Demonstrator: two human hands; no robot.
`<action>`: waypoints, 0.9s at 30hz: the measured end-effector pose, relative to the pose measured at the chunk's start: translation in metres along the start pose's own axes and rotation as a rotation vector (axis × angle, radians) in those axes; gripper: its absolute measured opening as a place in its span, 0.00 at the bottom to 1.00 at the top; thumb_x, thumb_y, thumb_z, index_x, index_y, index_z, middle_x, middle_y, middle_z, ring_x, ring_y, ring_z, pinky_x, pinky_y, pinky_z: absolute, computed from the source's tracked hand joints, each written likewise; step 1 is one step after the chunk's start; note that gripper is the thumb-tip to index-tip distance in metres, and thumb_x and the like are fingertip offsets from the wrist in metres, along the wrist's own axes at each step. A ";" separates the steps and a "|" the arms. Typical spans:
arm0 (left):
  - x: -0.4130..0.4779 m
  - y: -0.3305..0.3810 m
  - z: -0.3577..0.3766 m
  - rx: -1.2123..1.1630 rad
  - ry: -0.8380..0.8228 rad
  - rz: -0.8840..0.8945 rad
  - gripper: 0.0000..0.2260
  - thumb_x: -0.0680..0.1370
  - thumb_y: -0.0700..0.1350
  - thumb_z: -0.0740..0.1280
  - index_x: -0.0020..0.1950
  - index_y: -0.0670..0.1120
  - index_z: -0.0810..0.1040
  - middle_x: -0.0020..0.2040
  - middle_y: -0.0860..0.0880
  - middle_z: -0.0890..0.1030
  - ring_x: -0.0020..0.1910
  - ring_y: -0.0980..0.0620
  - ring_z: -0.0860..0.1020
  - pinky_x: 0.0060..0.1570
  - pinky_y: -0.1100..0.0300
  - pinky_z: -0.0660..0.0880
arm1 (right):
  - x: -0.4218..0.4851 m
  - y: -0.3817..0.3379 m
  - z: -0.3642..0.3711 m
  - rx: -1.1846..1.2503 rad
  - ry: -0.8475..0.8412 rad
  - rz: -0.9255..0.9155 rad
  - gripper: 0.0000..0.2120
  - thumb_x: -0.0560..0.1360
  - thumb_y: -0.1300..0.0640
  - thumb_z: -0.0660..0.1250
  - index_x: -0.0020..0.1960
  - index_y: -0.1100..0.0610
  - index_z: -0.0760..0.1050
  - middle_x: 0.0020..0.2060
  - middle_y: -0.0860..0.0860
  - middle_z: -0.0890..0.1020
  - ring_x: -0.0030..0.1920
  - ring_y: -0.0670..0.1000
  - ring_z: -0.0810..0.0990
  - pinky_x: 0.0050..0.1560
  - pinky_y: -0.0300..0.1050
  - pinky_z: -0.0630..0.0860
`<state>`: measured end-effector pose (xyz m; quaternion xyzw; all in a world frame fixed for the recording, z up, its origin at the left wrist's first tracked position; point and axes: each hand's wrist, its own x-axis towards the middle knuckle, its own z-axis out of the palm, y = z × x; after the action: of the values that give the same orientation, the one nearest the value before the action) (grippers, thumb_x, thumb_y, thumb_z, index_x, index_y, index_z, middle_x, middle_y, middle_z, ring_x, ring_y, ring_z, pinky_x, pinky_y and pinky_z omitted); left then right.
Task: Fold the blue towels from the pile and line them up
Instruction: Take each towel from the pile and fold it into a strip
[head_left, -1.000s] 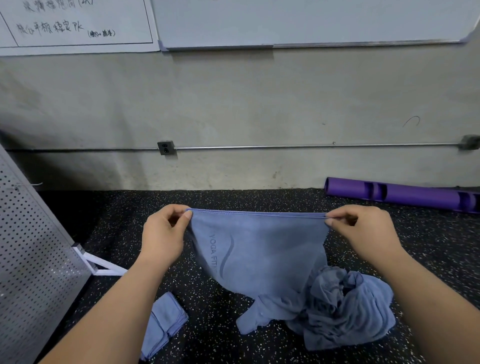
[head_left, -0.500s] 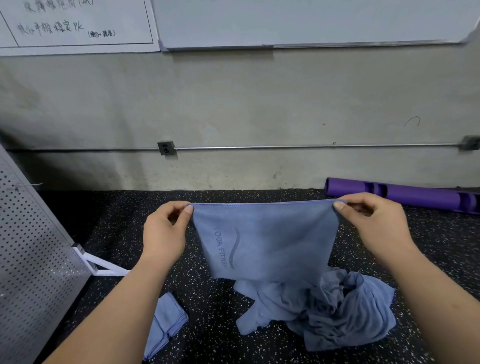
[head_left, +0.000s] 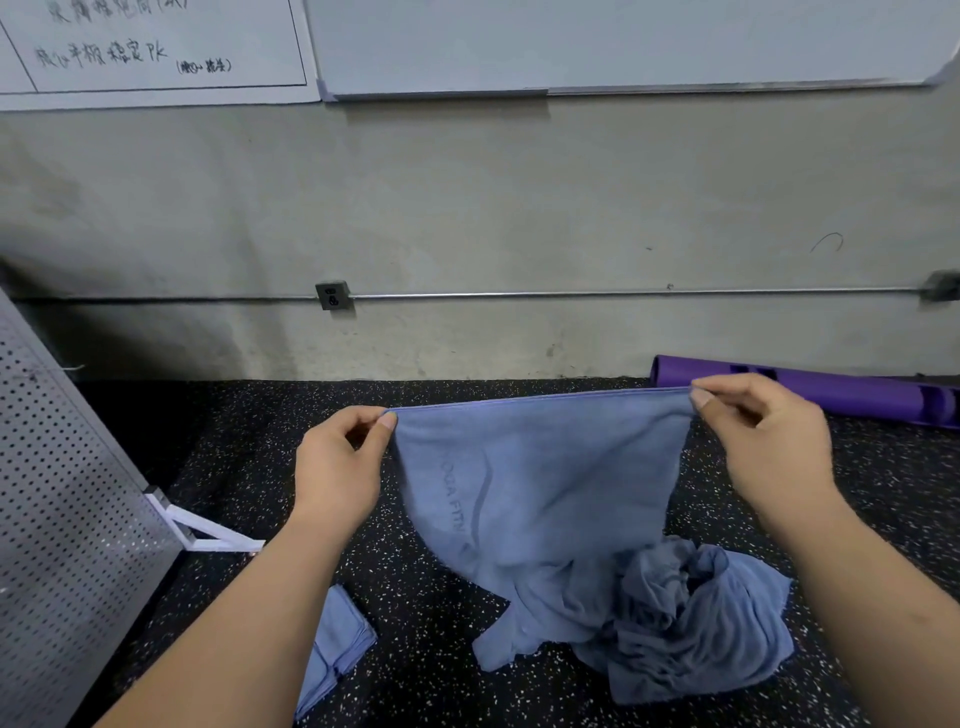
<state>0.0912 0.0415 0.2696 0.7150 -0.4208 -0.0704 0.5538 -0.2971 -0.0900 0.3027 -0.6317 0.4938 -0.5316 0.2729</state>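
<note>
Right hand risen; it, left hand pinch corners, one towel; one pile; one folded towel.

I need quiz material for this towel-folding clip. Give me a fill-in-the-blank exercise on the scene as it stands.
1. The left hand and the right hand each pinch one upper ____ of the held towel, its top edge stretched between them.
2. Its lower end trails into the crumpled pile, which lies nearer the ____ arm.
3. The folded towel lies on the floor beside the ____ forearm.
4. The tube by the wall is ____.

Missing words: corner, right, left, purple.
</note>
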 end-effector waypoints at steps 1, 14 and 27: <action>0.000 0.000 0.000 -0.003 -0.003 -0.005 0.03 0.82 0.48 0.73 0.51 0.51 0.87 0.44 0.57 0.86 0.45 0.57 0.83 0.48 0.59 0.78 | 0.001 0.001 0.001 -0.033 -0.007 0.002 0.04 0.78 0.57 0.76 0.50 0.48 0.86 0.43 0.45 0.88 0.38 0.40 0.82 0.47 0.42 0.79; 0.000 -0.003 0.001 -0.011 -0.021 -0.052 0.04 0.83 0.49 0.72 0.48 0.54 0.83 0.39 0.51 0.82 0.37 0.55 0.77 0.42 0.56 0.75 | -0.006 -0.004 0.007 -0.405 -0.113 -0.119 0.05 0.80 0.55 0.73 0.50 0.45 0.83 0.40 0.39 0.84 0.39 0.36 0.79 0.41 0.24 0.68; -0.004 0.005 -0.001 -0.099 -0.084 -0.123 0.06 0.86 0.47 0.67 0.51 0.48 0.81 0.37 0.50 0.87 0.31 0.53 0.80 0.40 0.51 0.78 | -0.005 0.005 0.010 -0.019 -0.241 0.034 0.09 0.81 0.60 0.72 0.53 0.46 0.86 0.38 0.50 0.87 0.42 0.48 0.84 0.43 0.38 0.77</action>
<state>0.0872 0.0447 0.2726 0.7078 -0.3949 -0.1547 0.5649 -0.2890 -0.0886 0.2936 -0.6850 0.4732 -0.4424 0.3333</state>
